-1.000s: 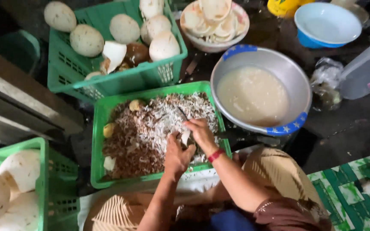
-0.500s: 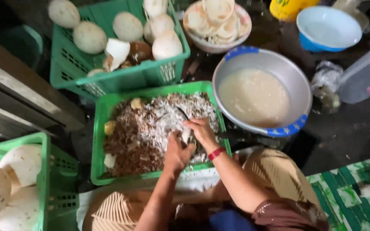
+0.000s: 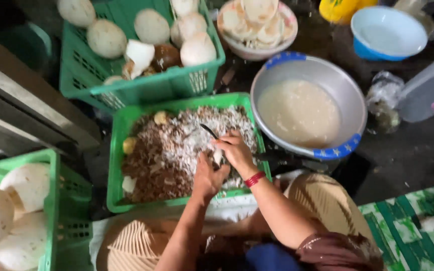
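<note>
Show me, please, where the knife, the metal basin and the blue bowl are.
knife (image 3: pixel 208 131), head view, on its dark blade.
metal basin (image 3: pixel 346 93), head view, on its bare inner wall.
blue bowl (image 3: pixel 365 50), head view, on its outer side.

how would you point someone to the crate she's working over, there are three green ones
Start at the big metal basin of pale liquid; the green crate is directly to its left in the picture, under both hands. Unlike the other green crates, which hold whole white peeled coconuts, it is shallow and filled with brown and white shavings.

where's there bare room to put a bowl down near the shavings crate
Bare dark floor right of the metal basin, below the blue bowl. Crowded around the shavings crate: coconut crate behind, basin beside it.
</note>
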